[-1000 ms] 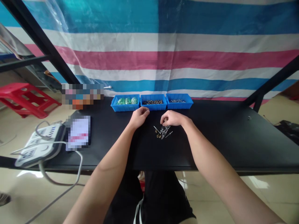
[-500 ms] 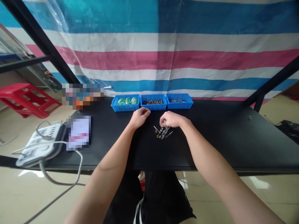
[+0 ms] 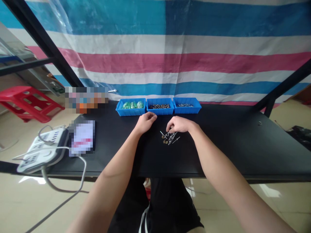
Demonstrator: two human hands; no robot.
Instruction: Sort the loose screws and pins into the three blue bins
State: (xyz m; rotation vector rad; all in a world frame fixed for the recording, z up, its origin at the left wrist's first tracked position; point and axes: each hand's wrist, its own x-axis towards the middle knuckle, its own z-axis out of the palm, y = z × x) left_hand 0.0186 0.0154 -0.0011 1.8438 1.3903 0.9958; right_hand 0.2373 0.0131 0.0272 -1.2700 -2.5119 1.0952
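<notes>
Here's the black surface stretching across mid-frame, three blue bins lined up just above centre! Left hand, fingers bent near the middle one; right hand curled over silver pins just below centre, both grips impossible to tell; tiny brass pieces alongside.

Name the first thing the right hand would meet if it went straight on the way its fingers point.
Most likely the loose silver blind rivets just below the right hand; depth is unclear, so it may already touch one.
</notes>
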